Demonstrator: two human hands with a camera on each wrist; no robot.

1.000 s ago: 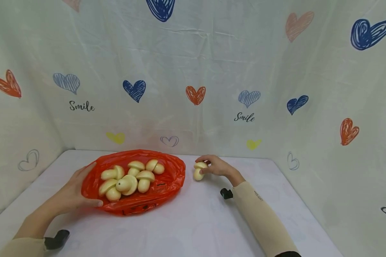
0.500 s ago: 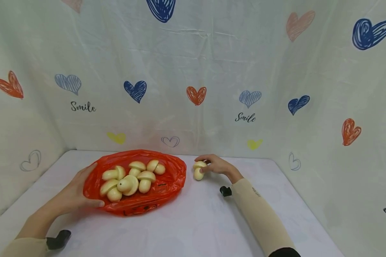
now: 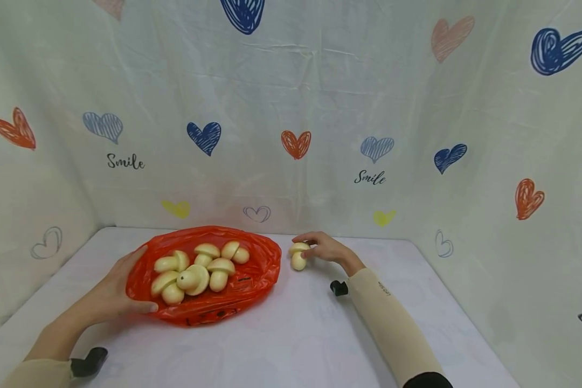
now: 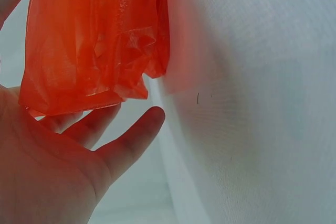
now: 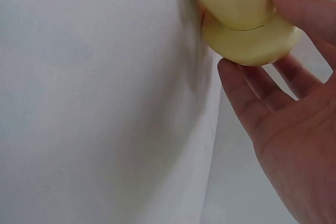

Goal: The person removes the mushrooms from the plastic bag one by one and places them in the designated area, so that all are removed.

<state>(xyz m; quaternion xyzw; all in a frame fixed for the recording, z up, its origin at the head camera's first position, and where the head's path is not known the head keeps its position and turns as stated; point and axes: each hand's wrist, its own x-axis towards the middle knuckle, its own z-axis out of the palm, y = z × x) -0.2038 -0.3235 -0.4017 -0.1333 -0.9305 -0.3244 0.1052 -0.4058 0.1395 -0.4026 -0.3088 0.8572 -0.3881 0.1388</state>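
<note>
White tabletop [image 3: 281, 345], one mushroom [image 3: 298, 262] pinched

Just right of the red bag [image 3: 257, 272], the right hand [image 3: 327, 250] holds it between thumb and fingers. Six other mushrooms [image 3: 198, 279] lie in the bag; the left hand [image 3: 111, 291], fingers spread and fairly straight, touches its left side. I judge this the grasping step; moving on calls for a secure pinch.

- Left hand [image 4: 52, 166] at 8 o'clock, fingers spread, one [image 4: 131, 140] pointing towards 1 o'clock.
- Red bag [image 4: 94, 40] at 10 o'clock, creased, its lower edge meeting the hand.
- White table [image 4: 283, 119] at 3 o'clock, with a thin dark mark [image 4: 198, 98] near centre.
</note>
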